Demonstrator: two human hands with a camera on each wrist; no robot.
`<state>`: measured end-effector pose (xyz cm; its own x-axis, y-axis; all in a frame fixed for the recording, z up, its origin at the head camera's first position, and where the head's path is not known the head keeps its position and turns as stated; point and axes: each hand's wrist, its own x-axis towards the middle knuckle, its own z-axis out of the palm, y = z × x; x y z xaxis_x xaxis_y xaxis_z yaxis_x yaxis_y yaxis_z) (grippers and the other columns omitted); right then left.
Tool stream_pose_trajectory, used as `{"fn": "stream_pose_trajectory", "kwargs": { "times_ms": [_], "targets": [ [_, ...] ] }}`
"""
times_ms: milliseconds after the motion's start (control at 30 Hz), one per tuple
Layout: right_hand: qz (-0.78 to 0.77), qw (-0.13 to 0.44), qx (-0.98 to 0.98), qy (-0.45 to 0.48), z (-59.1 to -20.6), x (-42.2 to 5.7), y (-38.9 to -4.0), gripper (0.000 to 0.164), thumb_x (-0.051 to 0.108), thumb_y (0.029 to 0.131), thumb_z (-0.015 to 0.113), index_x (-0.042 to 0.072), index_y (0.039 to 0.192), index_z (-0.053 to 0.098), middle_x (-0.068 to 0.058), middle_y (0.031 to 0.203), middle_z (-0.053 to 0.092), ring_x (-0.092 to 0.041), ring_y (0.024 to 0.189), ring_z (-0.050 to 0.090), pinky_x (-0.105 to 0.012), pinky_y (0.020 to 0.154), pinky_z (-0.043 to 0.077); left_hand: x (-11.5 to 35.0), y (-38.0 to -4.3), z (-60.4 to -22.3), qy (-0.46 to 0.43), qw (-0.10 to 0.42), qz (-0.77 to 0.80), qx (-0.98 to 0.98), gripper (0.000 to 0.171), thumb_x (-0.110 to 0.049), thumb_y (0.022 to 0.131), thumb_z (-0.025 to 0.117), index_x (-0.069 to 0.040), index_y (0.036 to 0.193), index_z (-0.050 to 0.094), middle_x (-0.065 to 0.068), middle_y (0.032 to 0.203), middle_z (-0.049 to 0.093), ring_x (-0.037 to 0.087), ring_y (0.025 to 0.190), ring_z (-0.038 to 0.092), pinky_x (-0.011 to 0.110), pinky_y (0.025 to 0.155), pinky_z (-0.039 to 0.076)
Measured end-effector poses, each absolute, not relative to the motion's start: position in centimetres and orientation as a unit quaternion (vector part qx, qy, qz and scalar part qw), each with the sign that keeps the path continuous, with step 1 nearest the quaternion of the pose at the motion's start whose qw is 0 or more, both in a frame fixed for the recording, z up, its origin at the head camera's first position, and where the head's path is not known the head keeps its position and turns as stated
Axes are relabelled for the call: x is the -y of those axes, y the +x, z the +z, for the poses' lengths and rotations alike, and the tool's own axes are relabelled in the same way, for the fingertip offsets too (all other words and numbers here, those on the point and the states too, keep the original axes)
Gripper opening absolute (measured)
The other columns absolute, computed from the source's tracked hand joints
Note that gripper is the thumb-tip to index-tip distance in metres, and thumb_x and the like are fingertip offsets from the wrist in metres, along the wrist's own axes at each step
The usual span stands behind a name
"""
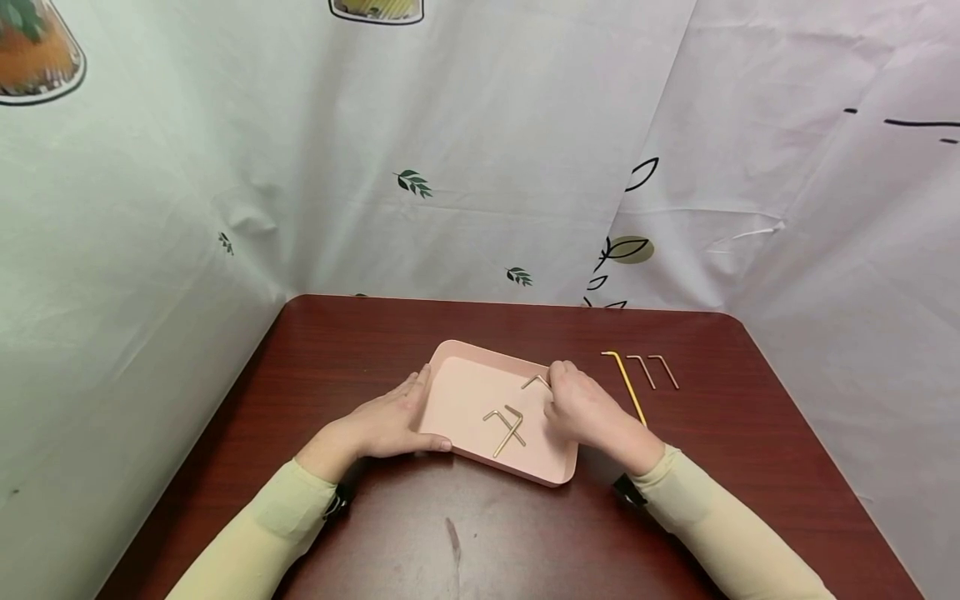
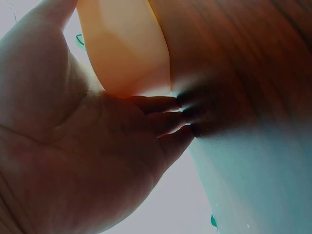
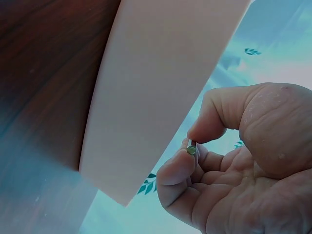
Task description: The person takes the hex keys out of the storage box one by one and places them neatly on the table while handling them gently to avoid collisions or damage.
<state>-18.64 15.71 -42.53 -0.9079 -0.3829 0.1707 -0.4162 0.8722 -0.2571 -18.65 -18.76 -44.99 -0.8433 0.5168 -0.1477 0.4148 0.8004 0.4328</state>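
A shallow pink tray (image 1: 459, 392) sits at an angle on the table. My left hand (image 1: 386, 423) rests against its left end, fingers straight along the side and thumb at the near rim. Over the tray's right end, my right hand (image 1: 588, 410) pinches a hex key (image 3: 191, 147) between thumb and fingers. The key's hexagonal tip shows in the right wrist view, while its bent end sticks out leftward in the head view. Inside the tray two brass-coloured hex keys (image 1: 507, 436) lie crossed.
Right of the tray, a long yellow hex key (image 1: 628, 390) and two small hex keys (image 1: 664, 372) lie on the dark red-brown table (image 1: 360, 333). White printed cloth (image 1: 480, 225) hangs behind the table and on both sides.
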Motion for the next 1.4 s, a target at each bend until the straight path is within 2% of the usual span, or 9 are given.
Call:
{"fn": "stream_pose_trajectory", "kwargs": {
  "times_ms": [600,833,1167,1333,1400],
  "targets": [
    [0.165,0.042,0.969,0.180,-42.2,-17.9,-18.7,0.015,-0.001,0.088,0.068,0.002,0.094,0.055,-0.013,0.091,0.056,-0.031,0.079,0.060,-0.051,0.075,0.054,18.9,-18.8,-45.3,0.247,0.129,0.203,-0.939,0.138,-0.079,0.091,0.075,0.008,0.175,0.007,0.027,0.183,0.013,0.043,0.168,0.021,0.058,0.130,0.032],
    [0.167,0.025,0.973,0.161,-41.9,-18.7,-18.9,0.015,0.000,0.089,0.067,0.001,0.099,0.057,-0.014,0.095,0.057,-0.032,0.084,0.062,-0.050,0.078,0.056,18.9,-18.9,-45.3,0.251,0.130,0.191,-0.940,0.137,-0.078,0.093,0.074,0.008,0.175,0.006,0.027,0.183,0.012,0.043,0.168,0.020,0.055,0.131,0.032],
    [0.169,0.048,0.971,0.164,-41.9,-19.8,-18.9,0.015,-0.003,0.087,0.066,0.002,0.093,0.054,-0.013,0.091,0.054,-0.031,0.081,0.057,-0.049,0.074,0.053,18.9,-18.9,-45.3,0.258,0.124,0.197,-0.938,0.136,-0.076,0.094,0.075,0.009,0.174,0.006,0.029,0.182,0.012,0.046,0.168,0.021,0.059,0.129,0.034],
    [0.178,0.068,0.968,0.162,-42.0,-20.2,-18.9,0.019,0.007,0.103,0.067,0.006,0.089,0.053,-0.010,0.086,0.053,-0.031,0.075,0.056,-0.050,0.070,0.054,18.9,-18.9,-45.4,0.256,0.126,0.197,-0.938,0.136,-0.077,0.094,0.075,0.009,0.174,0.005,0.028,0.182,0.013,0.046,0.168,0.021,0.059,0.129,0.034],
    [0.182,0.067,0.969,0.154,-42.0,-20.4,-18.9,0.020,0.009,0.104,0.068,0.007,0.089,0.054,-0.009,0.086,0.054,-0.031,0.074,0.058,-0.051,0.070,0.054,19.0,-18.9,-45.4,0.254,0.127,0.197,-0.938,0.136,-0.077,0.094,0.075,0.008,0.175,0.005,0.028,0.182,0.012,0.046,0.168,0.020,0.058,0.129,0.033]
  ]
}}
